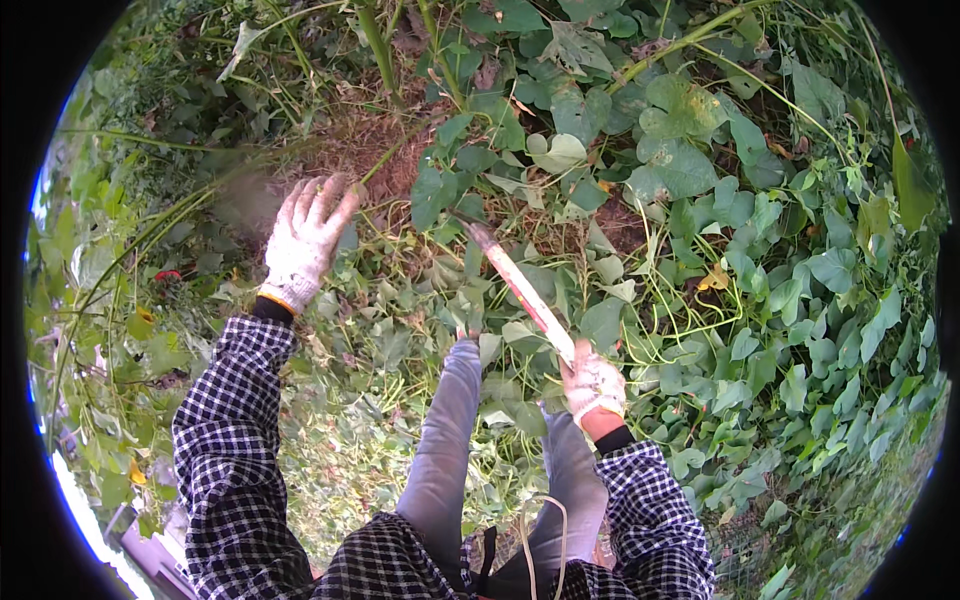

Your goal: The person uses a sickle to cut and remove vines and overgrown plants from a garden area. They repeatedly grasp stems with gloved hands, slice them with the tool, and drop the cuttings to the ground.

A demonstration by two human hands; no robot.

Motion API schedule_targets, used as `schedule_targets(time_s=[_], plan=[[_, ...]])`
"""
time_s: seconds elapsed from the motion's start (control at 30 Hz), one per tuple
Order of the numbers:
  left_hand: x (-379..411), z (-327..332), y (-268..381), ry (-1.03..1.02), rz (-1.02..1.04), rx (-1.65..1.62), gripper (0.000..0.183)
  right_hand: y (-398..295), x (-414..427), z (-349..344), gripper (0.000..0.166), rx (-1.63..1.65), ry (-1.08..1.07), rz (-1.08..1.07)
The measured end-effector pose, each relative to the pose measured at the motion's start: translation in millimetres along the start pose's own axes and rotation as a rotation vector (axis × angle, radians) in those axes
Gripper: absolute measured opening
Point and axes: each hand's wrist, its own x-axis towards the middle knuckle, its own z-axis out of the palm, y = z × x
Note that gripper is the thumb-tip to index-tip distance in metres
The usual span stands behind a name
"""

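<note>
My left hand [309, 234], in a soiled white knit glove, is spread with its fingers apart beside a green stem [384, 159]; nothing shows in its palm. My right hand [592, 381], gloved alike, is closed around the lower end of a pale wooden tool handle [529, 298] with red marks. The handle slants up and left to a dark metal end [480, 234] among the leaves; the tool's head is mostly hidden, so its kind cannot be told. Broad-leaved green vines [675, 169] surround both hands.
Thick upright stems [377, 52] rise at the top, beside reddish-brown soil [394, 176] with dry litter. A long thin stalk [142, 244] arches across the left. Vines lie around my legs [446, 435]. A cord loop [564, 517] hangs at my waist.
</note>
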Motion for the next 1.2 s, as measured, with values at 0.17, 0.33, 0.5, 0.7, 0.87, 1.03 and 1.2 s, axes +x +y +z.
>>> schedule_targets(time_s=[0.17,0.33,0.5,0.7,0.87,1.03,1.2], plan=[[-24.5,22.2,42.2,0.013,0.196,-0.126,0.07,-110.1,151.1,5.9,0.025,0.058,-0.039,0.011],[-55.2,60.5,55.7,-0.112,0.196,-0.236,0.047,-93.7,136.9,7.5,0.03,0.052,-0.204,0.228],[-78.0,84.1,68.3,-0.233,-0.041,-0.256,0.052,-69.3,97.6,17.0,0.035,0.212,-0.075,0.219],[-67.1,79.2,91.3,-0.402,-0.147,-0.36,0.065,-110.1,116.0,28.0,0.042,0.148,-0.195,0.336],[-68.5,88.2,96.8,-0.415,-0.185,-0.37,0.065,-118.4,163.4,17.7,0.036,0.099,-0.124,0.087],[-79.3,109.0,100.6,-0.328,-0.253,-0.379,0.067,-89.4,-9.2,-62.5,0.03,0.181,-0.159,0.433],[-84.9,115.7,142.9,-0.36,-0.21,-0.457,0.05,-26.0,-159.9,-76.0,0.027,0.221,-0.14,0.492]])
